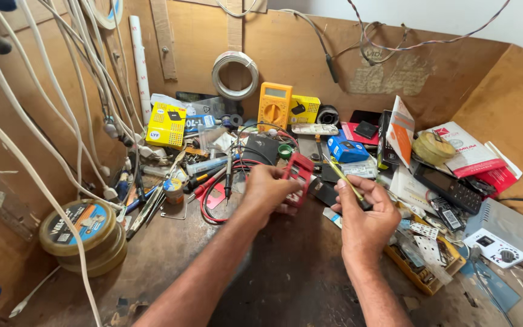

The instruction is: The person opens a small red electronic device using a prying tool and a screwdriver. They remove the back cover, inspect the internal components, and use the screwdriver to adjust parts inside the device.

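**A:** Since the right hand [363,219] is pinched shut around the thin yellow-handled tool [344,178], should its tip go straight at the small red phone [298,177]?

**B:** I'd go slowly. The left hand [269,189] is clamped on the phone, holding it above the dark bench [286,272], so brace both wrists first.

**A:** And the clutter behind?

**B:** Keep clear of the red lead [210,200]; the yellow multimeter [275,105] leans against the back wall.
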